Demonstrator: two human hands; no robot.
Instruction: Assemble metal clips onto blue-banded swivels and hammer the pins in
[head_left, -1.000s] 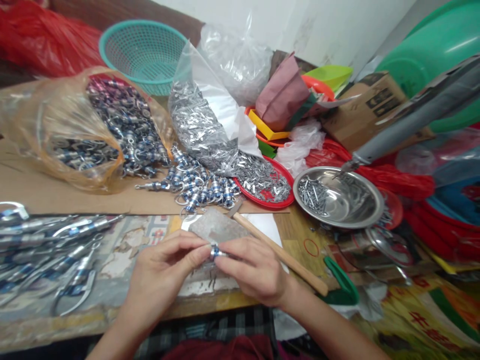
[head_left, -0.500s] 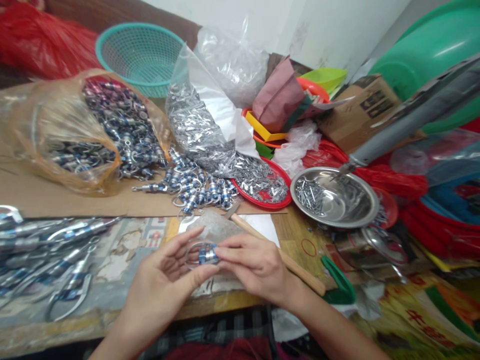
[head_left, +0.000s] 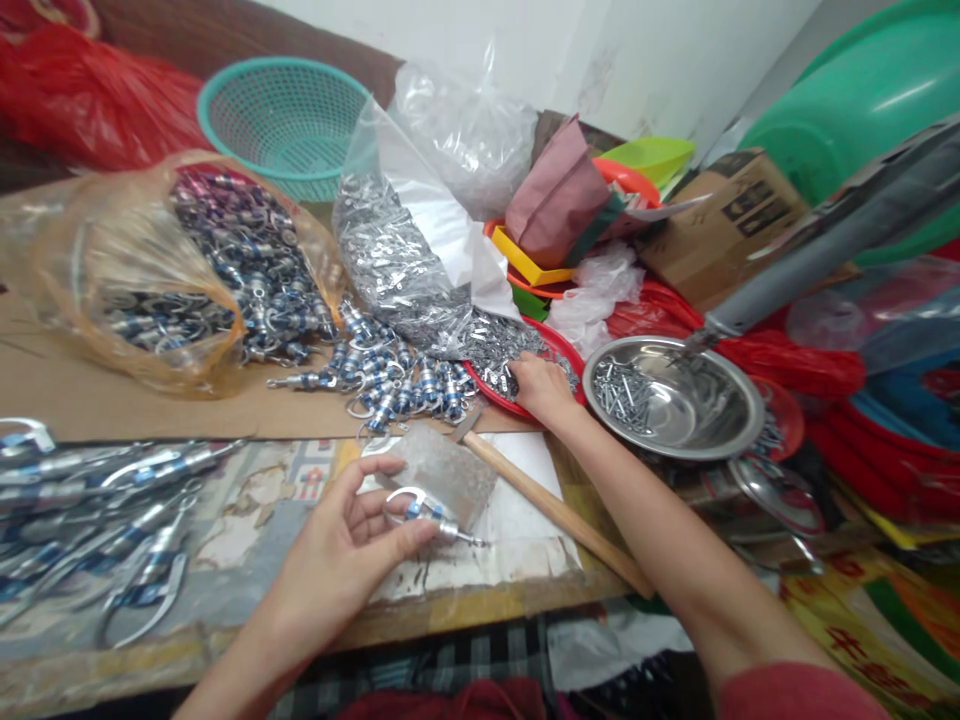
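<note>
My left hand [head_left: 356, 545] is closed on a silver and blue carabiner keychain [head_left: 424, 508], thumb against the fingers. The keychain's curved hook points up and left, and its thin ringed end sticks out to the right over a grey metal block [head_left: 446, 470]. Farther back, my right hand [head_left: 541, 388] reaches down into small flat silver pieces [head_left: 499, 375] on a red plate [head_left: 517, 408]. Its fingers are bent together at the pile; whatever lies between the fingertips is hidden. A wooden-handled hammer [head_left: 551, 502] lies beside the block, beneath my right forearm.
Similar keychains lie in a heap [head_left: 405, 385] and at the left [head_left: 82, 530]; an orange-tinted plastic bag [head_left: 67, 260] holds more. A steel bowl [head_left: 720, 400] with pins stands right of the plate, under a grey metal arm [head_left: 817, 240]. A teal basket [head_left: 289, 120] sits behind.
My right hand has let go of the keychain and moved up and away to the small pieces on the red plate. In my left hand the keychain's ringed end now shows.
</note>
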